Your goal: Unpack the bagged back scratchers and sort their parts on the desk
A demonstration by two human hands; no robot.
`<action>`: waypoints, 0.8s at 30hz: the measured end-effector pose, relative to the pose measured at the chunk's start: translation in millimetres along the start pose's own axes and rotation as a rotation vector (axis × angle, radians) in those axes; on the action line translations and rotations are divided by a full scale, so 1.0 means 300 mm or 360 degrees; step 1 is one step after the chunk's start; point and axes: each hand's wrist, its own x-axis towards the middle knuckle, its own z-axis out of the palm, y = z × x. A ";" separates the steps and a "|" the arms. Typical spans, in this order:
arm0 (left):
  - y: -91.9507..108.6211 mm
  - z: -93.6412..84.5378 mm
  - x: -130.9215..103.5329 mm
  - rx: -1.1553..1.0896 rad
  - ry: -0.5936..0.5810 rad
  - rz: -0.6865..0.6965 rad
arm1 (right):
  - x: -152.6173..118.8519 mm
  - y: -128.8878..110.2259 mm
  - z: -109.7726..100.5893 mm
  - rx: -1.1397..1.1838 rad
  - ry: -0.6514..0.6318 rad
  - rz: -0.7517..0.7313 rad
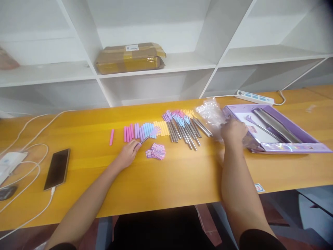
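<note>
My left hand [129, 152] is closed around the handle of a back scratcher, whose purple claw head [155, 131] lies over the blue and yellow tubes. My right hand [233, 130] grips a clear plastic bag [211, 114] beside the left wall of a purple box [288, 148]; its fingertips are partly hidden. Between the hands lie pink tubes [128, 133], purple tubes [139, 131], blue tubes [147, 129] and yellow tubes [163, 128] in a row. Metal rods with coloured claw heads [186, 130] are piled to their right. Small pink printed cards [156, 151] sit in front.
One pink tube [111, 137] lies apart at left. A phone [57, 169] is plugged into a white cable farther left. Inside the box are a purple-headed scratcher [262, 128] and grey wrapped items. A power strip [255, 98] and a taped carton [130, 58] are behind.
</note>
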 end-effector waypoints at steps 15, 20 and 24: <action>0.096 -0.010 -0.056 -0.0406 0.0094 0.0048 | -0.435 -0.449 -0.087 0.1750 -0.0599 -0.0822; 0.163 0.027 -0.077 -0.0683 -0.0144 0.0009 | -0.702 -0.542 -0.092 0.1770 -0.1344 -0.1136; 0.182 0.074 -0.087 -0.0804 -0.0105 -0.0115 | -0.762 -0.546 -0.083 0.1850 -0.1801 -0.1178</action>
